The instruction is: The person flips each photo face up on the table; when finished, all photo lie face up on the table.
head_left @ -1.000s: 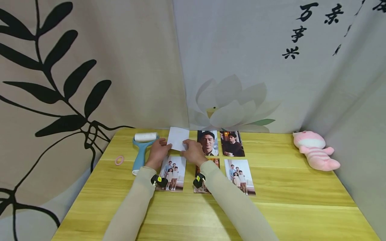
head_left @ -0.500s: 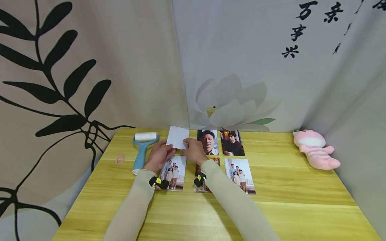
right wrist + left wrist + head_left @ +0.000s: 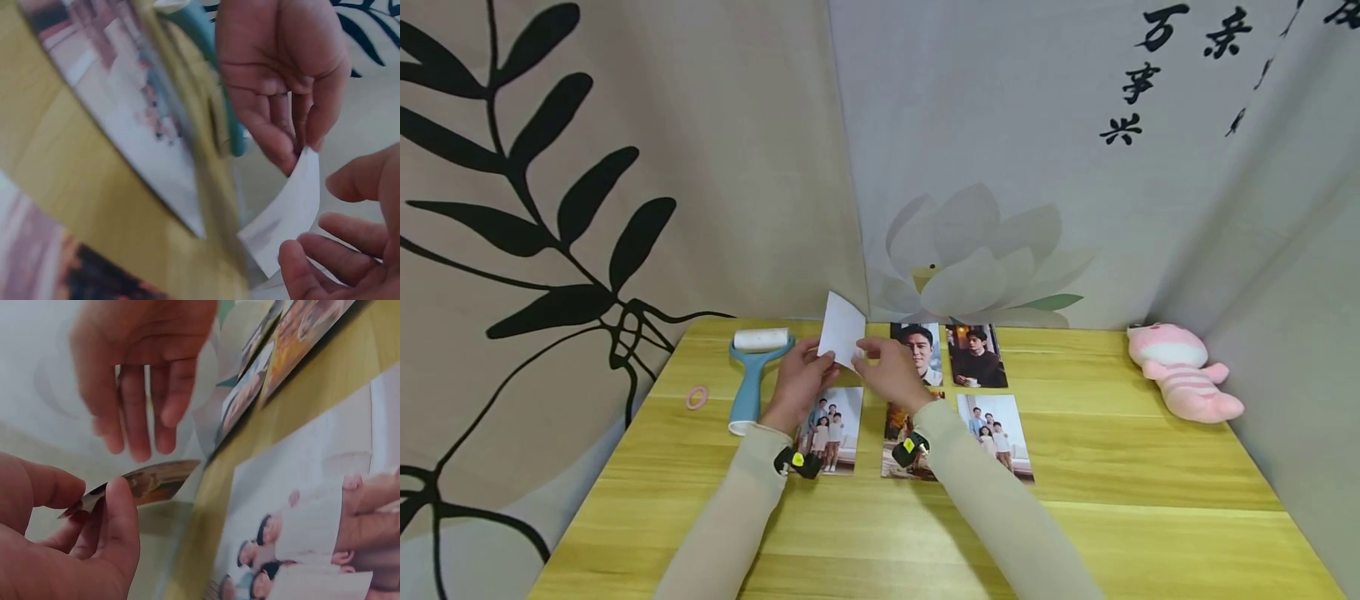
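Note:
A photo print [image 3: 841,330] is held up off the table, its white back toward the head camera. My left hand [image 3: 799,380] pinches it by one end between thumb and fingers; the left wrist view shows it bent, its coloured picture side [image 3: 164,481] visible. At the opposite end is my right hand [image 3: 891,373], thumb and fingers apart around the print's edge [image 3: 278,225] without pinching it. Below my left hand lies a family photo [image 3: 844,429]. An orange-brown photo [image 3: 897,423] is partly hidden under my right wrist.
Two portrait photos [image 3: 977,357] lie at the back, and another family photo [image 3: 992,421] sits in front of them. A blue-handled lint roller [image 3: 748,392] and a pink ring [image 3: 697,398] are on the left. The pink plush toy [image 3: 1183,375] lies far right, by the curtain.
The print has risen from near the tabletop and tilted, turning upright in my left hand. My right hand's fingers have loosened from its edge and shifted slightly right.

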`<state>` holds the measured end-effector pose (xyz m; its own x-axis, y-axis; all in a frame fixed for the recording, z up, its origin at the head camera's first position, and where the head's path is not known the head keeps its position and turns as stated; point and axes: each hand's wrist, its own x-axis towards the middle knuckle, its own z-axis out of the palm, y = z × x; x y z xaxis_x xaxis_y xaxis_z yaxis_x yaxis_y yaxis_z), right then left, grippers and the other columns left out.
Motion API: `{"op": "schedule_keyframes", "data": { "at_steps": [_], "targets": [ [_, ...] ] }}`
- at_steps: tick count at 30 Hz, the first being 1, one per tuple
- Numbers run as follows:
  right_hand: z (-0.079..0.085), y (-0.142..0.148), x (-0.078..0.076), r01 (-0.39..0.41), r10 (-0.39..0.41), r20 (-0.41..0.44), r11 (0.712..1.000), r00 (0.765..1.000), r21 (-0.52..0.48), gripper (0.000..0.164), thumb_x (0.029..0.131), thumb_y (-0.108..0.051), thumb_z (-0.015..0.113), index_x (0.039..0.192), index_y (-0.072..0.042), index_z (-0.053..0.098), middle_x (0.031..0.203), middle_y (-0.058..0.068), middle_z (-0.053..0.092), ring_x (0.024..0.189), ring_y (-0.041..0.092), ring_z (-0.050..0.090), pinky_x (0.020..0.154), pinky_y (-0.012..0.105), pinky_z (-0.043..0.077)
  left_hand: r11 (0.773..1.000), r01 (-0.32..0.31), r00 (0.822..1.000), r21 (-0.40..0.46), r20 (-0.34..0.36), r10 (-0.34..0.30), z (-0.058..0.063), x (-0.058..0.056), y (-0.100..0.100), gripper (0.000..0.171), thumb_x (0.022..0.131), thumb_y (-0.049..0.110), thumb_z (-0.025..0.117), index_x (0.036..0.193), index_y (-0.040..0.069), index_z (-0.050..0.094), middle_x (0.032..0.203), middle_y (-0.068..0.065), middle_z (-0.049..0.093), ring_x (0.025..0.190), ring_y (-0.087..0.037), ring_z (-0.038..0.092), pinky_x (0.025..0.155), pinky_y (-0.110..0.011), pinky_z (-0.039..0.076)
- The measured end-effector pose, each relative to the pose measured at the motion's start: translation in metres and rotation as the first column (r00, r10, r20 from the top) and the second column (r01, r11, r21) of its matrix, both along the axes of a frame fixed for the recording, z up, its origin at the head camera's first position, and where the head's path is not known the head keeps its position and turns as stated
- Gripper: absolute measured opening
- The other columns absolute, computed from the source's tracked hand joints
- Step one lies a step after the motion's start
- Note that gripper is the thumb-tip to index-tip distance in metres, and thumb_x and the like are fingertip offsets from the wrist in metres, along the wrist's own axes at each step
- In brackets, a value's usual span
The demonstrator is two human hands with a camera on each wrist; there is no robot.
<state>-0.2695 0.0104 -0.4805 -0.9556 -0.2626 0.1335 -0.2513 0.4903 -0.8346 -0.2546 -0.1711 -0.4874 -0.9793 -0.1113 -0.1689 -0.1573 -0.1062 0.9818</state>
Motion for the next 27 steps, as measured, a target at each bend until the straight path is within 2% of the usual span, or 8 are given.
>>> {"op": "schedule_keyframes", "data": {
  "at_steps": [3, 7, 10, 13, 16, 19, 23, 27],
  "targets": [
    [0.010, 0.006, 0.004, -0.011, 0.010, -0.018, 0.999, 1.000, -0.040, 0.038, 0.103, -0.026, 0.068, 0.136, -0.008, 0.071, 0.132, 0.011, 0.074, 0.119, 0.032, 0.071, 0.099, 0.049, 0.059, 0.998, -0.010, 0.999, -0.057, -0.047, 0.008, 0.006, 0.004, 0.008, 0.048, 0.105, 0.005, 0.062, 0.151, 0.001, 0.051, 0.141, -0.026, 0.062, 0.094, -0.017, 0.071, 0.078, -0.021, 0.062],
    [0.021, 0.013, 0.008, -0.001, 0.000, -0.017, 0.998, 1.000, -0.056, 0.037, 0.105, -0.030, 0.065, 0.136, -0.010, 0.071, 0.130, 0.008, 0.075, 0.113, 0.027, 0.073, 0.095, 0.045, 0.061, 0.993, -0.006, 0.995, -0.116, -0.096, -0.005, 0.015, 0.010, 0.019, 0.047, 0.104, 0.005, 0.063, 0.150, 0.002, 0.054, 0.139, -0.026, 0.064, 0.099, -0.021, 0.071, 0.080, -0.024, 0.062],
    [0.026, 0.016, 0.009, 0.014, -0.013, 0.012, 0.996, 1.000, -0.090, 0.037, 0.105, -0.031, 0.065, 0.136, -0.011, 0.071, 0.125, 0.007, 0.077, 0.107, 0.026, 0.076, 0.089, 0.041, 0.063, 0.988, 0.008, 0.990, -0.155, -0.141, -0.030, 0.020, 0.015, 0.028, 0.046, 0.103, 0.005, 0.064, 0.149, 0.002, 0.055, 0.135, -0.025, 0.065, 0.104, -0.025, 0.071, 0.080, -0.024, 0.062],
    [0.029, 0.020, 0.008, 0.018, -0.003, 0.077, 0.981, 0.997, -0.195, 0.037, 0.106, -0.030, 0.065, 0.135, -0.009, 0.072, 0.120, 0.011, 0.078, 0.102, 0.027, 0.078, 0.085, 0.038, 0.065, 0.977, 0.026, 0.979, -0.210, -0.190, -0.067, 0.024, 0.019, 0.035, 0.044, 0.104, 0.006, 0.065, 0.147, 0.004, 0.057, 0.133, -0.023, 0.066, 0.110, -0.029, 0.071, 0.081, -0.024, 0.062],
    [0.029, 0.023, 0.008, 0.030, 0.015, 0.141, 0.951, 0.990, -0.307, 0.037, 0.107, -0.028, 0.064, 0.135, -0.005, 0.071, 0.120, 0.015, 0.077, 0.103, 0.028, 0.079, 0.086, 0.037, 0.065, 0.961, 0.044, 0.967, -0.273, -0.228, -0.109, 0.026, 0.023, 0.042, 0.043, 0.104, 0.010, 0.066, 0.146, 0.007, 0.060, 0.133, -0.020, 0.067, 0.113, -0.031, 0.072, 0.083, -0.028, 0.063],
    [0.030, 0.028, 0.010, 0.043, 0.027, 0.184, 0.929, 0.983, -0.366, 0.039, 0.107, -0.030, 0.064, 0.137, -0.005, 0.069, 0.121, 0.016, 0.076, 0.104, 0.027, 0.079, 0.089, 0.039, 0.065, 0.942, 0.057, 0.957, -0.331, -0.252, -0.146, 0.028, 0.026, 0.048, 0.041, 0.104, 0.013, 0.066, 0.145, 0.012, 0.062, 0.132, -0.015, 0.068, 0.114, -0.032, 0.072, 0.085, -0.034, 0.064],
    [0.030, 0.036, 0.013, 0.075, 0.022, 0.236, 0.915, 0.972, -0.396, 0.046, 0.106, -0.039, 0.065, 0.140, -0.008, 0.067, 0.123, 0.014, 0.076, 0.103, 0.025, 0.078, 0.091, 0.043, 0.064, 0.902, 0.069, 0.949, -0.427, -0.250, -0.191, 0.028, 0.031, 0.056, 0.039, 0.104, 0.020, 0.067, 0.143, 0.019, 0.065, 0.135, -0.006, 0.069, 0.116, -0.028, 0.069, 0.087, -0.040, 0.062],
    [0.031, 0.042, 0.016, 0.109, 0.010, 0.278, 0.907, 0.961, -0.408, 0.054, 0.104, -0.047, 0.067, 0.141, -0.009, 0.066, 0.126, 0.013, 0.075, 0.099, 0.023, 0.079, 0.093, 0.051, 0.062, 0.872, 0.080, 0.942, -0.483, -0.251, -0.225, 0.026, 0.034, 0.064, 0.039, 0.103, 0.026, 0.071, 0.141, 0.018, 0.067, 0.134, -0.005, 0.069, 0.114, -0.025, 0.067, 0.094, -0.044, 0.060]
  ]
}}
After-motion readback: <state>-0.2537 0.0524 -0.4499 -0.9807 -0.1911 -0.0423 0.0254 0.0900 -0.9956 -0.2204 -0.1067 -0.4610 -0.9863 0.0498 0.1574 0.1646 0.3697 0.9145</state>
